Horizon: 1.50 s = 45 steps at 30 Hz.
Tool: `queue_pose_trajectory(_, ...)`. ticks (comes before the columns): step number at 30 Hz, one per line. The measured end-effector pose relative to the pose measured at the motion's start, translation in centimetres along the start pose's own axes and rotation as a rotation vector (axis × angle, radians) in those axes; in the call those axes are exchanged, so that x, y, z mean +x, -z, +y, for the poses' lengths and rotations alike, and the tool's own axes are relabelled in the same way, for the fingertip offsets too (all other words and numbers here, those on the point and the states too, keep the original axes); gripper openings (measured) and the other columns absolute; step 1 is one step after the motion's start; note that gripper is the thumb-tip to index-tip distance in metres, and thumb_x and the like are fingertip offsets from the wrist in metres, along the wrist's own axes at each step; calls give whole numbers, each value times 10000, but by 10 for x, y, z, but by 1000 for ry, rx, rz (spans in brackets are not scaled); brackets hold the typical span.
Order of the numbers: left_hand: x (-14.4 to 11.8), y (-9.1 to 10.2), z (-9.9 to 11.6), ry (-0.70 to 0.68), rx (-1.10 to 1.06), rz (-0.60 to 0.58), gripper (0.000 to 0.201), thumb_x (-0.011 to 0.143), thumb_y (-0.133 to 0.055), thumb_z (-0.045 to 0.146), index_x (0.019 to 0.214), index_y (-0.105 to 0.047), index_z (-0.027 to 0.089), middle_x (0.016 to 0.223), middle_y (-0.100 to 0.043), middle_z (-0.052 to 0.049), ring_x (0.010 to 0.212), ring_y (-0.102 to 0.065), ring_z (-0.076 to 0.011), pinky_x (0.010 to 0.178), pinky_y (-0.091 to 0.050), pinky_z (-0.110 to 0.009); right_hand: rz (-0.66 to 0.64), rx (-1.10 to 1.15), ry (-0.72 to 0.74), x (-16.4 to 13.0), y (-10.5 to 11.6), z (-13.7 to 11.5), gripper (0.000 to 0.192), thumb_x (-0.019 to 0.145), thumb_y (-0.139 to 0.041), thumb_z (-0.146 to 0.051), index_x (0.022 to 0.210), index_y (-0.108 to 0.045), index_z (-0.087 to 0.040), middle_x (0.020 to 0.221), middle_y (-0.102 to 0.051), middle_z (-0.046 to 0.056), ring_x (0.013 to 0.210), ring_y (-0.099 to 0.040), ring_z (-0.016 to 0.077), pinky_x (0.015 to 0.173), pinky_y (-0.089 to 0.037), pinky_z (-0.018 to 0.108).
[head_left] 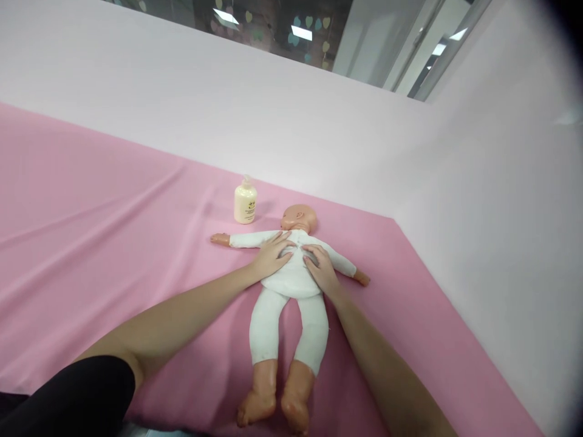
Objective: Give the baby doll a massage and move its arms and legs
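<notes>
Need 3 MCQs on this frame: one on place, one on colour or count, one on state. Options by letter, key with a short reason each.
1. Where does the pump bottle stand?
A. Beside the doll's head, on the pink cloth
B. Between the doll's feet
C. On the doll's belly

2. What colour is the doll's suit?
A. Black
B. White
C. Green

3. How are the two hands placed?
A. Both lifted clear of the doll
B. One gripping the bottle
C. Both laid flat on the doll's chest

Key:
1 A: the bottle is upright on the pink cloth, just left of the head of the doll in the picture.
2 B: torso, sleeves and legs are covered in white; only head, hands and feet are bare.
3 C: the left hand and right hand rest open on the chest, fingers pointing inward, holding nothing.
</notes>
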<state>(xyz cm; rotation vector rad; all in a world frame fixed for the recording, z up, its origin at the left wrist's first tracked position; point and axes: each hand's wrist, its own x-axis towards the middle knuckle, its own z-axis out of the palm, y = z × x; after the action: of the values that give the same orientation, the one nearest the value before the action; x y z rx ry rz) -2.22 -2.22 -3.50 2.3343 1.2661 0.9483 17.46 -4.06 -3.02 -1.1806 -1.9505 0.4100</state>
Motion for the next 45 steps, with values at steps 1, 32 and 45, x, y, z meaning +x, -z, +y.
queue_pose_trajectory(1, 0, -1, -1, -4, 1, 3, 296, 880, -470, 327, 1144, -571, 241, 1461, -364, -26, 1388, -231, -240, 1116, -224, -457, 1, 2, 0, 0, 0, 0, 261, 828, -484, -215, 1063, -599, -216, 1107, -598, 52, 1089, -516, 191, 1008, -354, 379)
queue_pose_trajectory(32, -1, -2, 2, -37, -16, -23, 330, 881, -460, 383, 1166, -554, 245, 1481, -323, -29, 1391, -216, -264, 1110, -212, -492, -24, -176, 81, 1, 2, 22, 412, 823, -431, -459, 1103, -594, -203, 1123, -587, 110, 1095, -518, 270, 996, -374, 476)
queue_pose_trajectory(45, 1, -1, 2, -65, 67, 29, 322, 883, -450, 312, 1160, -595, 231, 1436, -402, -24, 1350, -296, -233, 1116, -227, -431, 52, -119, 13, 0, 0, 12, 262, 844, -506, -334, 1000, -668, -198, 1165, -598, 102, 1129, -512, 229, 1034, -349, 451)
